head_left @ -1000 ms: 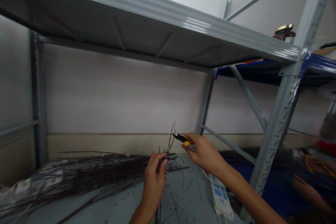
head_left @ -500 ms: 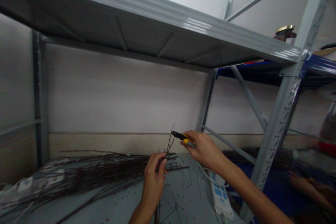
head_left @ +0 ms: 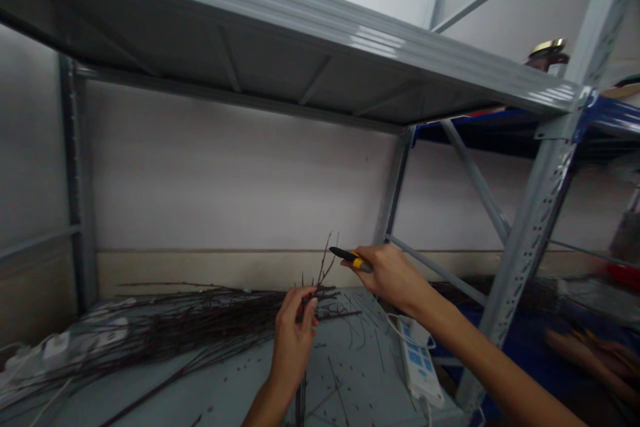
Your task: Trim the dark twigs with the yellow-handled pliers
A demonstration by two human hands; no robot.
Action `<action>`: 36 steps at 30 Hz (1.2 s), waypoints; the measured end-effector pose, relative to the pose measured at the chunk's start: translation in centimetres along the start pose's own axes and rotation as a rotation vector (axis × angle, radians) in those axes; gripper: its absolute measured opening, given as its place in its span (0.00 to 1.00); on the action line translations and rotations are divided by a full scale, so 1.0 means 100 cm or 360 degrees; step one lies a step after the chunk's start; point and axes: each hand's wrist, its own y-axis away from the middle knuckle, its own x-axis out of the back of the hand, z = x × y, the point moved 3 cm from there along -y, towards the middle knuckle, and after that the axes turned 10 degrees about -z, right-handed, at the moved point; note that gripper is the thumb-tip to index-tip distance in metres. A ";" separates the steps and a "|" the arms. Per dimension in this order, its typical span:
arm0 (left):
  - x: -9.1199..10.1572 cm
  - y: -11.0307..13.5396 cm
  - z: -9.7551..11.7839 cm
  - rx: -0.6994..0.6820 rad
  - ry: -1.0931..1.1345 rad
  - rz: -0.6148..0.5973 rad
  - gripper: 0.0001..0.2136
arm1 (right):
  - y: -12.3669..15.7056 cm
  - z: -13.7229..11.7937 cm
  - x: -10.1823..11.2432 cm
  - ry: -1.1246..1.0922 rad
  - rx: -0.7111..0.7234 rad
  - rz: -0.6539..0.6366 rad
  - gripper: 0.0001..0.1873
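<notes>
My left hand (head_left: 295, 327) is closed around a few thin dark twigs (head_left: 324, 267), pinched between thumb and fingers, with their tips pointing up and their lower ends hanging below the hand. In my right hand (head_left: 385, 273) is a pair of pliers-like cutters (head_left: 353, 258) with black jaws and yellow-and-grey handles. The jaws point left, at the thin upper branches; whether they touch a twig I cannot tell. A large pile of dark twigs (head_left: 200, 323) lies on the grey shelf (head_left: 240, 387) to the left, reaching behind my left hand.
A white power strip (head_left: 420, 363) with a cable lies at the shelf's right edge, near my right forearm. An upper metal shelf (head_left: 300, 20) hangs overhead, and a perforated post (head_left: 530, 227) stands right. Cut twig bits litter the shelf. Another person's blurred hands (head_left: 585, 353) show at far right.
The cutters have turned slightly, their jaws now appearing closer together, and remain beside the upper twigs. My left hand keeps its hold almost unmoved. The view has shifted a little.
</notes>
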 end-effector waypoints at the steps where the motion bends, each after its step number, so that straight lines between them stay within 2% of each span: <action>1: 0.001 0.000 0.000 0.0016 0.0007 0.0007 0.15 | -0.001 0.002 -0.001 -0.0002 -0.0009 0.0024 0.11; 8: 0.001 0.000 -0.001 0.0153 0.0139 -0.0004 0.19 | -0.009 0.013 0.000 -0.0256 -0.0261 0.0158 0.20; 18: -0.001 0.003 0.001 0.0199 0.0285 -0.0046 0.21 | -0.017 0.022 -0.010 -0.0521 -0.0238 -0.0074 0.23; 25: -0.003 0.005 0.008 0.0197 0.0299 -0.0035 0.21 | -0.021 0.021 -0.016 -0.0640 -0.0232 -0.0229 0.27; 36: -0.004 0.006 0.010 0.0144 0.0236 -0.0071 0.18 | -0.022 0.015 -0.021 -0.1063 -0.0281 -0.0454 0.29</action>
